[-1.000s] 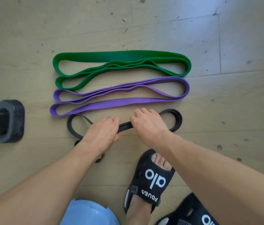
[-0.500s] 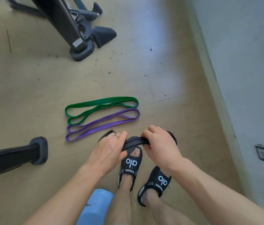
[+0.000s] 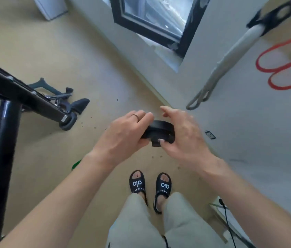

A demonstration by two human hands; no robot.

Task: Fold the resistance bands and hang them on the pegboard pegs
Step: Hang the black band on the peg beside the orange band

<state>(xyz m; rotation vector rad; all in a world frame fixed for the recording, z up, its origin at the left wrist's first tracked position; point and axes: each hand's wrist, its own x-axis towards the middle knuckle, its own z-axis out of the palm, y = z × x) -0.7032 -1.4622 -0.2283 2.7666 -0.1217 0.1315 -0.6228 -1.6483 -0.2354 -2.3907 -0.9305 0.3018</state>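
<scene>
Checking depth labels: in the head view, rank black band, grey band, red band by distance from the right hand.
1. black band: pinched by the right hand, between both hands.
2. grey band: hangs on the wall, up-right.
3. red band: hangs at the far right.

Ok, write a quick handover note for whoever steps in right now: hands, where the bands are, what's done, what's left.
Left hand: grips the folded black band at waist height.
Right hand: thumb pinches the band's other end, fingers spread.
On the wall: a red band and a grey band already hang.
A bit of green band shows on the floor behind the left forearm; the purple one is out of view.
Left: finish folding the black band and hang it, then the floor bands.
</scene>
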